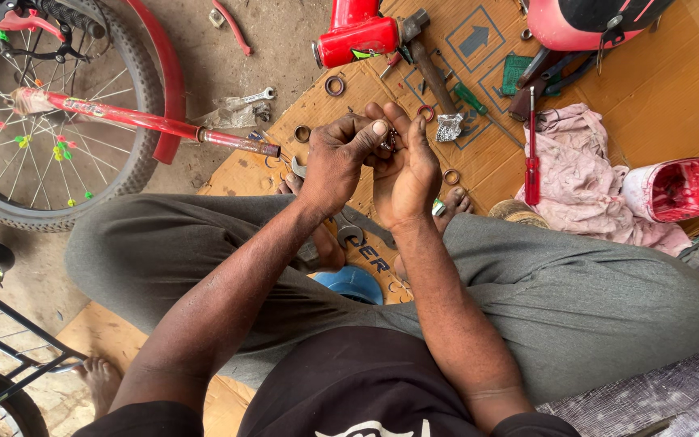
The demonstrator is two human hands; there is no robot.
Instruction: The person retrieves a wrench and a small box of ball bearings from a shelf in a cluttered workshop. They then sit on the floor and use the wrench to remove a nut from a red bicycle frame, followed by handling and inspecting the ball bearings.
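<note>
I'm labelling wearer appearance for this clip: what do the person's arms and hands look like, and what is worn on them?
Both arms are bare from the short black sleeves down. Left hand and right hand wear no gloves, rings or watch. Both look smudged with dirt or grease.

Small dark metal parts [390,139] pinched at the grip, greasy sheen. Matt brown cardboard [657,97] beneath it. Just beyond: crumpled shiny foil [449,127]; right: glossy red plastic screwdriver handle [532,180], stained pink cloth [580,194].
</note>
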